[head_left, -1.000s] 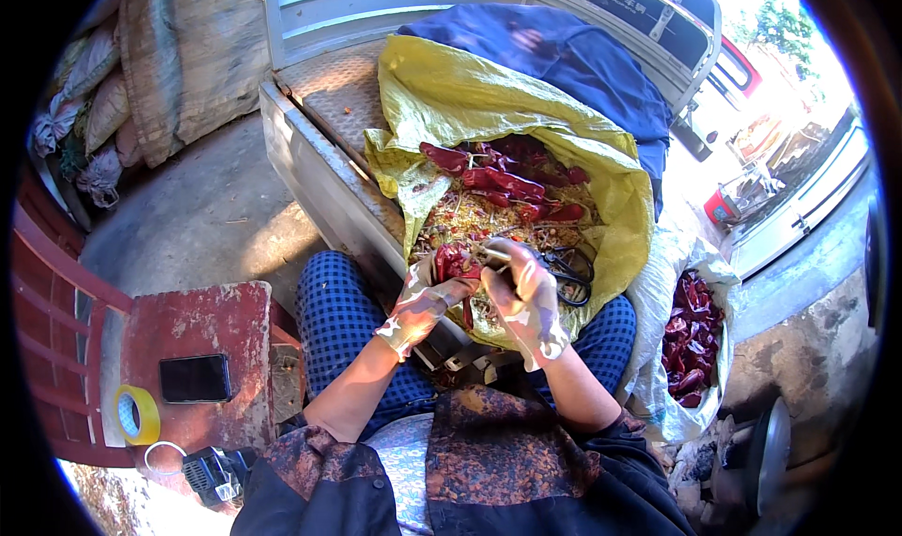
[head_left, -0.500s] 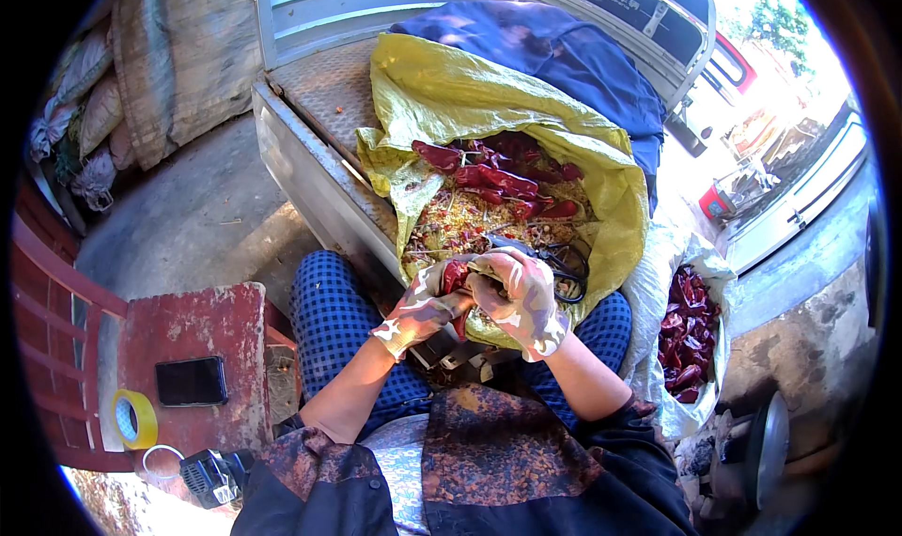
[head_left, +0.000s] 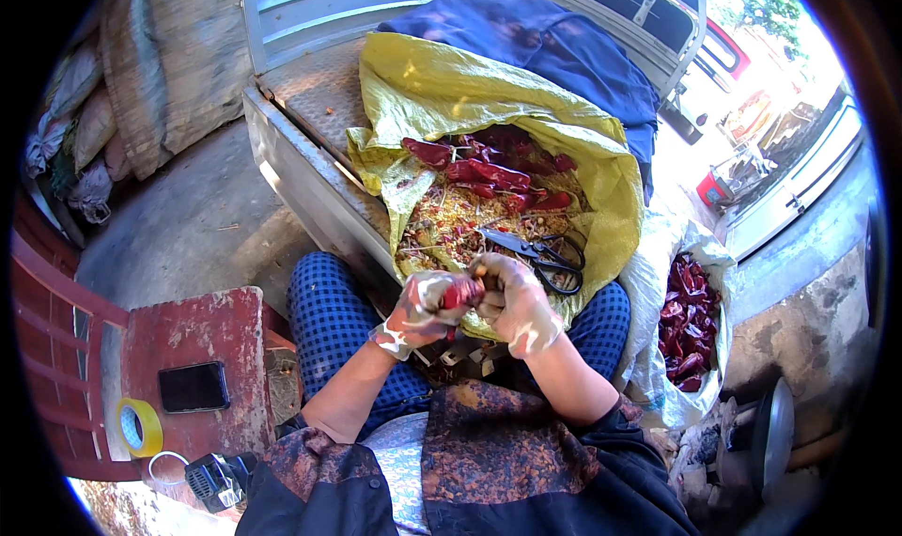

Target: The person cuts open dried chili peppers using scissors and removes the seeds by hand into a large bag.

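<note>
My left hand (head_left: 423, 312), in a camouflage-patterned glove, is closed around a dried red chili pepper (head_left: 460, 294). Close beside it, my right hand (head_left: 515, 306) wears a matching glove and has its fingers pinched together at the pepper's end. A small brownish bit shows at those fingertips, too blurred to name. Both hands hover over the near edge of an opened yellow woven sack (head_left: 451, 90). Inside lie several whole red chilies (head_left: 489, 173) on a bed of loose seeds and scraps (head_left: 442, 218). Black-handled scissors (head_left: 540, 254) rest on the seeds just beyond my right hand.
The sack lies on a metal truck bed (head_left: 319, 90) with blue cloth (head_left: 526, 29) behind. At right stands a white sack (head_left: 648, 348) of red chilies. On my left, a worn red chair (head_left: 225, 329) bears a phone (head_left: 193, 387) and yellow tape (head_left: 141, 427).
My hands have drawn slightly apart, and my right hand has turned, its fingers now bent at the pepper's end. The scissors, partly covered before, show more fully. The whole view has shifted slightly.
</note>
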Demonstrator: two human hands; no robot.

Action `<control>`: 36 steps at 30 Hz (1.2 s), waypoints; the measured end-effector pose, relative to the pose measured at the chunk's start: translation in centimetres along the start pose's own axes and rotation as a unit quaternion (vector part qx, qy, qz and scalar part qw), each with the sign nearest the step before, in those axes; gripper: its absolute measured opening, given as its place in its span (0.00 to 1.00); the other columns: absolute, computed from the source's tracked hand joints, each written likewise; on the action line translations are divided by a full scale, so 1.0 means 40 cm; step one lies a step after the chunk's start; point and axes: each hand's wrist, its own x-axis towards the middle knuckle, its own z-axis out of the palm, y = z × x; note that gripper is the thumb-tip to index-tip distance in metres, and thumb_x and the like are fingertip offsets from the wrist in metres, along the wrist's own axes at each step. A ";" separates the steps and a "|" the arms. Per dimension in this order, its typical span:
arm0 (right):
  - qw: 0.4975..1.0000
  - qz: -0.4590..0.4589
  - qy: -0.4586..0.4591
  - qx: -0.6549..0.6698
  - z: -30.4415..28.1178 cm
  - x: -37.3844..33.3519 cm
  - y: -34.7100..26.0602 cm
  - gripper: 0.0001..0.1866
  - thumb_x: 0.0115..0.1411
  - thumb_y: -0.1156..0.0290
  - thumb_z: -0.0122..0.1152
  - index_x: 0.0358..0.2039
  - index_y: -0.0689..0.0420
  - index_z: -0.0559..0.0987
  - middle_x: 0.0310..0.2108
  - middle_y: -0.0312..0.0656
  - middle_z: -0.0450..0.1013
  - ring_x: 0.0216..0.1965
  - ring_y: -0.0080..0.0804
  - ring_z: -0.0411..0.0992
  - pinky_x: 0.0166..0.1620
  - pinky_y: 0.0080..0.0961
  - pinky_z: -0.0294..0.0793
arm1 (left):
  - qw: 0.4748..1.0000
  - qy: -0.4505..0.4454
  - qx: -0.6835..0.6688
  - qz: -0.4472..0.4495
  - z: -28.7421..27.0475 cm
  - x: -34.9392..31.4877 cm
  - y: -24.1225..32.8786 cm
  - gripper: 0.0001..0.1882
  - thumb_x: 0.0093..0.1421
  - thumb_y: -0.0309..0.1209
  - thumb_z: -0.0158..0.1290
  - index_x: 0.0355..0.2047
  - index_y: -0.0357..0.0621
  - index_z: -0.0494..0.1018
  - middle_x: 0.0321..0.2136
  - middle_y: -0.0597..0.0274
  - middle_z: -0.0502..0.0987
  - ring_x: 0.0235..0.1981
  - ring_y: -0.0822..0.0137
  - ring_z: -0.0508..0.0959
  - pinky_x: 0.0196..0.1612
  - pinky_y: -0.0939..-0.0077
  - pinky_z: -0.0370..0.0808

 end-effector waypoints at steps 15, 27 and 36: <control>0.969 -0.055 -0.107 -0.216 -0.110 -0.014 -0.076 0.14 0.53 0.68 0.59 0.39 0.62 0.75 0.37 0.40 0.72 0.36 0.30 0.71 0.41 0.27 0.73 | 0.883 0.129 -0.426 -0.149 -0.043 -0.012 -0.011 0.14 0.48 0.29 0.58 0.34 0.37 0.71 0.25 0.57 0.73 0.28 0.63 0.74 0.34 0.72 0.72; 0.441 -0.312 0.151 -0.827 -0.138 0.312 -0.175 0.06 0.46 0.67 0.59 0.27 0.52 0.78 0.30 0.45 0.72 0.36 0.46 0.70 0.39 0.38 0.70 | 0.858 0.074 -0.480 -0.165 -0.059 -0.006 -0.008 0.23 0.46 0.24 0.58 0.45 0.34 0.69 0.31 0.58 0.74 0.31 0.67 0.74 0.38 0.72 0.72; 0.535 -0.322 0.092 -0.776 -0.039 0.105 -0.240 0.04 0.48 0.72 0.54 0.25 0.56 0.75 0.23 0.48 0.73 0.29 0.48 0.73 0.34 0.36 0.72 | 0.917 0.124 -0.345 -0.156 -0.065 -0.012 -0.031 0.10 0.50 0.23 0.58 0.34 0.37 0.73 0.39 0.53 0.75 0.40 0.64 0.75 0.43 0.75 0.71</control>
